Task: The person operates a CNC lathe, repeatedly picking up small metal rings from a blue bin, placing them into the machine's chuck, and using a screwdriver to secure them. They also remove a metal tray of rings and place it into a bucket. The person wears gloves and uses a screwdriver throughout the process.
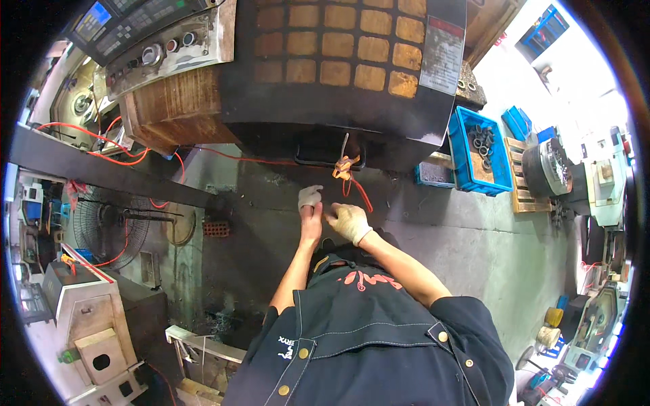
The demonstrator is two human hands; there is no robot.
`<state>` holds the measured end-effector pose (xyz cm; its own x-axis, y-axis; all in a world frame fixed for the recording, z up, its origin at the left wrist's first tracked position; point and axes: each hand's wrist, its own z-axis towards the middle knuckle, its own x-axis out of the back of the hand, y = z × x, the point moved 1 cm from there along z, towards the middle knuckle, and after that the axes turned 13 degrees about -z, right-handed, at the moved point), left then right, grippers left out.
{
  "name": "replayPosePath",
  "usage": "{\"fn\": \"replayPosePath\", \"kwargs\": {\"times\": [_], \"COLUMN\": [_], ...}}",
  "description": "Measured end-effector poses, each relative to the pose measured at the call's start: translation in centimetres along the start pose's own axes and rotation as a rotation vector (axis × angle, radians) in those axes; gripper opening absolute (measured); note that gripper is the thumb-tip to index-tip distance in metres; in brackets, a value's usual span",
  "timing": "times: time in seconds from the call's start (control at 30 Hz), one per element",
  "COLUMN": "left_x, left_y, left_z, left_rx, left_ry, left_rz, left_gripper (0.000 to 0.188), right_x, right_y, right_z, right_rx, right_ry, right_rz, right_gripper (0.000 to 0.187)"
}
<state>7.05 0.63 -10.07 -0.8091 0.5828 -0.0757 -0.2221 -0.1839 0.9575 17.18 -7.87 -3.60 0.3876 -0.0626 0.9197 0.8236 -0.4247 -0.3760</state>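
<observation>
With both white-gloved hands held together mid-frame, left hand [311, 200] and right hand [349, 222] loosely curled on nothing I can make out, they'd best steady themselves before reaching up-frame for the orange-handled air gun [344, 166] on the dark machine door [338, 101].

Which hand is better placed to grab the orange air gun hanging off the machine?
Right, probably. The right hand is gloved, open, and sits closer below the air gun and its red hose. The left hand, glove half on, lies further left.
</observation>
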Motion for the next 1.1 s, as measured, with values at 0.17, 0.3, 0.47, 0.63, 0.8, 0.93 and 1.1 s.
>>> {"fn": "replayPosePath", "kwargs": {"times": [0.17, 0.3, 0.47, 0.63, 0.8, 0.93, 1.1], "left_x": [0.8, -1.0, -0.7, -0.3, 0.8, 0.3, 1.2], "left_y": [1.8, 3.7, 3.2, 0.6, -2.0, -1.3, -4.3], "left_z": [0.5, 0.5, -0.7, -2.0, -2.3, -2.6, -2.8], "left_rx": [0.324, 0.370, 0.423, 0.465, 0.571, 0.607, 0.601], "left_ry": [0.147, 0.085, 0.069, 0.106, 0.151, 0.304, 0.213], "left_rz": [-0.325, -0.565, -0.637, -0.397, -0.035, -0.166, -0.043], "left_gripper": [0.031, 0.039, 0.046, 0.041, 0.029, 0.033, 0.034], "right_x": [0.6, 1.2, 0.9, 1.8, 0.6, 0.9, 0.1], "right_y": [-0.1, -1.4, -0.3, -0.5, -1.2, -1.6, -1.4], "right_z": [0.3, 0.6, 2.0, 1.9, 0.7, 0.4, -0.1], "right_rx": [0.047, 0.147, 0.177, 0.174, 0.198, 0.143, 0.140], "right_ry": [-0.037, 0.048, 0.052, 0.098, -0.023, -0.060, -0.127], "right_rz": [-0.013, 0.022, -0.072, 0.086, 0.331, 0.416, 0.431], "right_gripper": [0.032, 0.033, 0.028, 0.026, 0.024, 0.024, 0.021]}}
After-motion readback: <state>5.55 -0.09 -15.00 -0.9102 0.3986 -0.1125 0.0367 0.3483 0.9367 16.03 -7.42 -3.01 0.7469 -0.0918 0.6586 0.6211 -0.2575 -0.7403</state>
